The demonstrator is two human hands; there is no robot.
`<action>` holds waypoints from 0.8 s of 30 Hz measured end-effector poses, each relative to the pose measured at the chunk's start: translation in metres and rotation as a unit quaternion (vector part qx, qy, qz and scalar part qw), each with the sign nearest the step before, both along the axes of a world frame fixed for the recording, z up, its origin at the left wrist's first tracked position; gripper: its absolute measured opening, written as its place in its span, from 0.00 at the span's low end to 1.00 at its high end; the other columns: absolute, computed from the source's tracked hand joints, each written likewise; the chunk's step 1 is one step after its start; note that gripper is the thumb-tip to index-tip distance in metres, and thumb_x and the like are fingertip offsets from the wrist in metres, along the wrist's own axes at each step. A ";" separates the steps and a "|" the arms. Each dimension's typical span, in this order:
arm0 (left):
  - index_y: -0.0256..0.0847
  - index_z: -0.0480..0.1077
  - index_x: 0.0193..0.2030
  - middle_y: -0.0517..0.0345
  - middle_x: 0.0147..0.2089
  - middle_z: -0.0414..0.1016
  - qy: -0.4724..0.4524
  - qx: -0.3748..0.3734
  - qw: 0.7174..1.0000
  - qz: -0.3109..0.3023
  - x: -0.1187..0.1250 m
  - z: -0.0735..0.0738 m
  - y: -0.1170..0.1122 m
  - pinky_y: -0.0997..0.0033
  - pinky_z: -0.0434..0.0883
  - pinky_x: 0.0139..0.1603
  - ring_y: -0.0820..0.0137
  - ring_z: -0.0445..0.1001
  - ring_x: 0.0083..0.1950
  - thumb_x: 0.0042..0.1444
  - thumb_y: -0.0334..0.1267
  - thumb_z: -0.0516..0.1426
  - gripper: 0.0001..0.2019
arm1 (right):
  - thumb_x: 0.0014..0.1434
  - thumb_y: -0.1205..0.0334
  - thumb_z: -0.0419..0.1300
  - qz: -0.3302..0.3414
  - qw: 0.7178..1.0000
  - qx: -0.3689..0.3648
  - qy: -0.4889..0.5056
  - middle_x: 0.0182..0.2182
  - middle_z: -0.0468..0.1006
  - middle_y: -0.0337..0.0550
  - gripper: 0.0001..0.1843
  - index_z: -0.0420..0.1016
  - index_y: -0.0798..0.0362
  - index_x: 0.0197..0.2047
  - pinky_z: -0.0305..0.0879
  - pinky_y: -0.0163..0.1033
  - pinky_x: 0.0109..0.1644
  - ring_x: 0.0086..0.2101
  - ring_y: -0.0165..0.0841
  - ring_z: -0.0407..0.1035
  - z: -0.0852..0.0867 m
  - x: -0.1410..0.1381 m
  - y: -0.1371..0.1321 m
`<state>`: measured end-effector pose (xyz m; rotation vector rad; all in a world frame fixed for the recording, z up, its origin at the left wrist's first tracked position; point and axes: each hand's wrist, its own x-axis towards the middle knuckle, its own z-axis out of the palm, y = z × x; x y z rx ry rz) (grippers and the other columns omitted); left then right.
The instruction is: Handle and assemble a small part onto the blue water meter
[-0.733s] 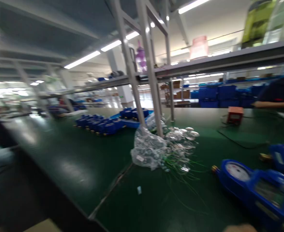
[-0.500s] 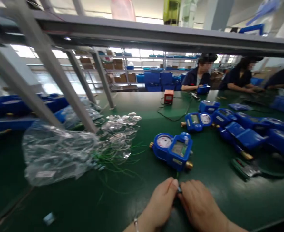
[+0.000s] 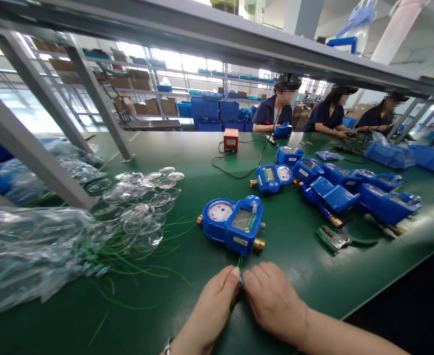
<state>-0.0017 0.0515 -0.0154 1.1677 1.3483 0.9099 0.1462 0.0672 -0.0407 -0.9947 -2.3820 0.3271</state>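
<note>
My left hand [image 3: 211, 308] and my right hand [image 3: 274, 301] rest on the green table [image 3: 298, 256] with their fingertips pinched together around a small object I cannot make out. A thin green wire runs from that pinch up to a blue water meter [image 3: 232, 224] lying just beyond my hands. The meter has a round dial on its left and a display window on its right, with brass fittings at both ends. Several clear round discs with green wires [image 3: 139, 207] lie to the left of the meter.
A crumpled clear plastic bag [image 3: 28, 246] lies at left under slanted grey frame legs [image 3: 35, 158]. Several more blue meters [image 3: 335, 185] and green pliers [image 3: 335, 239] lie at right. A small red box [image 3: 230, 139] sits farther back. Three people work across the table.
The view swung from the left end of the table to the spot in front of me. My hands came into view pinched together, and they stay so below the meter.
</note>
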 end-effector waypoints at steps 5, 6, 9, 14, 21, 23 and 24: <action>0.41 0.61 0.27 0.63 0.27 0.62 0.076 0.027 0.997 -0.016 -0.001 -0.002 0.003 0.71 0.60 0.34 0.70 0.60 0.31 0.57 0.51 0.49 0.16 | 0.60 0.64 0.43 -0.029 0.937 -0.314 0.149 0.18 0.61 0.35 0.13 0.63 0.53 0.27 0.56 0.35 0.28 0.20 0.29 0.57 0.007 -0.012 0.008; 0.41 0.61 0.27 0.63 0.27 0.62 0.094 0.035 0.995 -0.017 -0.003 -0.001 0.005 0.71 0.60 0.35 0.69 0.61 0.31 0.57 0.50 0.48 0.16 | 0.61 0.65 0.40 -0.036 0.921 -0.354 0.159 0.15 0.58 0.33 0.14 0.62 0.52 0.27 0.54 0.33 0.24 0.17 0.28 0.54 0.008 -0.016 0.008; 0.41 0.61 0.26 0.62 0.28 0.63 0.107 0.042 0.993 -0.015 -0.008 0.000 0.010 0.70 0.61 0.36 0.68 0.62 0.32 0.58 0.50 0.48 0.16 | 0.62 0.64 0.38 -0.056 0.927 -0.334 0.163 0.17 0.62 0.35 0.14 0.62 0.52 0.31 0.56 0.34 0.26 0.19 0.29 0.57 0.006 -0.023 0.004; 0.41 0.61 0.27 0.63 0.28 0.62 0.082 0.043 0.996 -0.020 -0.007 0.002 0.016 0.71 0.62 0.36 0.70 0.60 0.30 0.56 0.51 0.48 0.16 | 0.60 0.65 0.45 -0.071 0.987 -0.114 0.092 0.29 0.68 0.45 0.10 0.65 0.53 0.31 0.55 0.43 0.42 0.33 0.37 0.61 0.001 -0.015 0.001; 0.41 0.62 0.26 0.64 0.27 0.63 0.074 0.040 0.996 -0.012 -0.005 0.004 0.015 0.72 0.60 0.35 0.70 0.60 0.31 0.56 0.49 0.50 0.15 | 0.62 0.66 0.36 -0.016 0.943 -0.297 0.148 0.12 0.54 0.30 0.18 0.59 0.52 0.24 0.54 0.32 0.23 0.13 0.27 0.52 0.009 -0.018 0.015; 0.41 0.62 0.26 0.64 0.26 0.63 0.072 0.036 0.997 -0.004 -0.006 0.004 0.015 0.72 0.59 0.35 0.70 0.60 0.31 0.56 0.49 0.51 0.15 | 0.62 0.67 0.35 -0.020 0.934 -0.322 0.154 0.12 0.53 0.29 0.18 0.58 0.51 0.25 0.53 0.32 0.21 0.12 0.26 0.51 0.008 -0.022 0.013; 0.41 0.62 0.26 0.64 0.26 0.62 0.065 0.031 0.997 -0.002 -0.005 0.005 0.015 0.72 0.59 0.34 0.70 0.59 0.31 0.56 0.49 0.51 0.15 | 0.63 0.66 0.36 -0.032 0.934 -0.318 0.157 0.14 0.58 0.31 0.17 0.60 0.52 0.27 0.54 0.32 0.22 0.14 0.27 0.54 0.007 -0.023 0.010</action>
